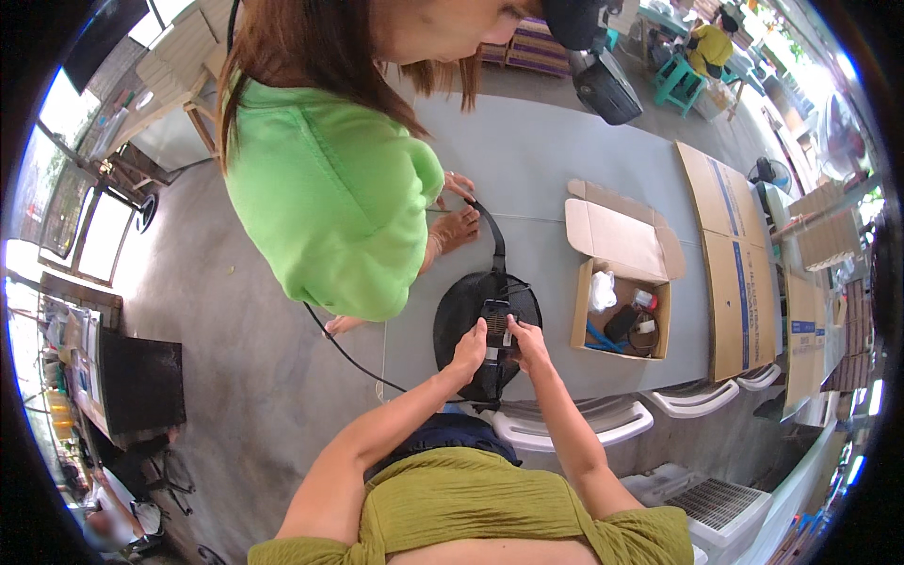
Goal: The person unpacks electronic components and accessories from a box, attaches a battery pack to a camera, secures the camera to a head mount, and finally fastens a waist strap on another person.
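Observation:
My left hand (469, 349) and my right hand (529, 344) grip a dark phone-sized device (496, 311) from its two sides, thumbs on top. What kind of device it is, I cannot make out. Beneath it on the grey table lies a flat, round black item (451, 315), with a black strap (493, 233) running away from its far side. Another person in a green top (339, 207) leans over from the left, and that person's hands (456, 228) are at the strap's far end.
An open cardboard box (579, 306) to the right holds a white wad, a black item and blue strips. Flat cardboard sheets (725, 264) lie beyond it. White chairs (574, 426) line the near table edge. A black cable (348, 356) hangs at the left.

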Available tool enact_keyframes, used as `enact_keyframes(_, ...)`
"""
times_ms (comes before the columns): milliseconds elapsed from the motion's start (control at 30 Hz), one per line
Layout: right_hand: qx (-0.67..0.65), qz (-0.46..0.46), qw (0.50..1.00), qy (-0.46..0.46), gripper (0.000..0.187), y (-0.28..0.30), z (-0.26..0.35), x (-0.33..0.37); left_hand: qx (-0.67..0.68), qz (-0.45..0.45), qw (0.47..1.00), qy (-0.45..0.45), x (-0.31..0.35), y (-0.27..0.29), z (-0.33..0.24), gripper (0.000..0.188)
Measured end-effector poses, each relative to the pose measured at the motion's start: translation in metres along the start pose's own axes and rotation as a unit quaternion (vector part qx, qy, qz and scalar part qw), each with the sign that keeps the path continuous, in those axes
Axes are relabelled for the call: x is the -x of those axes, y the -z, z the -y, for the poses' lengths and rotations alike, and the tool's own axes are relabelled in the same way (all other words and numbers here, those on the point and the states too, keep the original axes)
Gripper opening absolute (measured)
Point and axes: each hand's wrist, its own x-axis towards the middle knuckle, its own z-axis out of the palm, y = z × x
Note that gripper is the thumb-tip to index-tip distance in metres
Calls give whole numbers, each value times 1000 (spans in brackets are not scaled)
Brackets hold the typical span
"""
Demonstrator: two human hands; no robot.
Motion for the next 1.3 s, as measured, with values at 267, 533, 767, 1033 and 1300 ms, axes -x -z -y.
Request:
enact_keyframes(267, -253, -69, 963, 68, 36, -17, 24, 52, -274, 47, 945, -170, 18, 18, -89, 57)
enact_keyframes(533, -577, -172, 784, 149, 42, -80, 31, 71, -449, 189, 832, -266, 0, 15, -152, 53)
enact_keyframes(767, -741, -200, 621, 157, 44, -140, 15, 62, -603, 257, 692, -302, -2, 18, -151, 53)
enact_keyframes(1033, -829, -194, 480, 212, 49, -166, 1, 38, -661, 322, 577, -356, -7, 7, -137, 51)
enact_keyframes(1300, -833, -150, 505, 170, 51, -203, 33, 78, -675, 250, 584, -375, 34, 41, -170, 53)
